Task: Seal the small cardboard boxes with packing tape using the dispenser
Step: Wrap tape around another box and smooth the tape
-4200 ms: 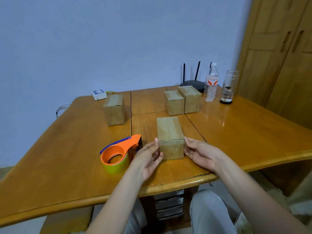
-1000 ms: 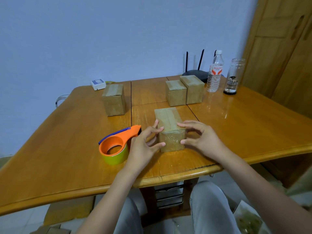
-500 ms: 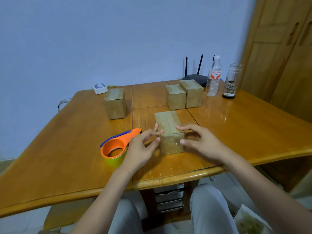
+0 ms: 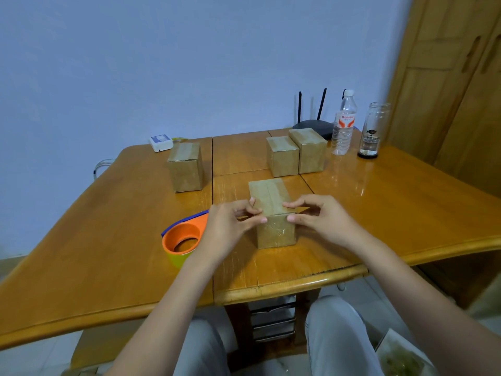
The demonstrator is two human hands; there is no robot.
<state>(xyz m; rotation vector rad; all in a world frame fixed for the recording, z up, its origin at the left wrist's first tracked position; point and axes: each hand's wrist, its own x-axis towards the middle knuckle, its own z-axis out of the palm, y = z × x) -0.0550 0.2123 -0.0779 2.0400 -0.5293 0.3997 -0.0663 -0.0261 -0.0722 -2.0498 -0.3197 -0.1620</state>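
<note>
A small cardboard box (image 4: pixel 274 234) stands near the table's front edge, with glossy tape over its top seam and down its near face. My left hand (image 4: pixel 226 229) pinches the box's near top edge at the left corner, fingers on top and thumb on the front face. My right hand (image 4: pixel 324 221) pinches the same edge at the right corner in the same way. The orange tape dispenser (image 4: pixel 181 241), with a yellow-green roll, lies on the table left of the box, partly hidden behind my left hand.
Another box (image 4: pixel 185 169) stands at the back left, and two boxes (image 4: pixel 282 156) (image 4: pixel 309 150) stand side by side behind the middle one. A water bottle (image 4: pixel 343 123), a glass jar (image 4: pixel 371 131), a black router (image 4: pixel 311 125) and a white adapter (image 4: pixel 160 142) line the wooden table's (image 4: pixel 393 202) far edge.
Both hands moved from lying flat beside the box to its near top edge, where fingers and thumbs now close on the corners. Box and dispenser stayed in place.
</note>
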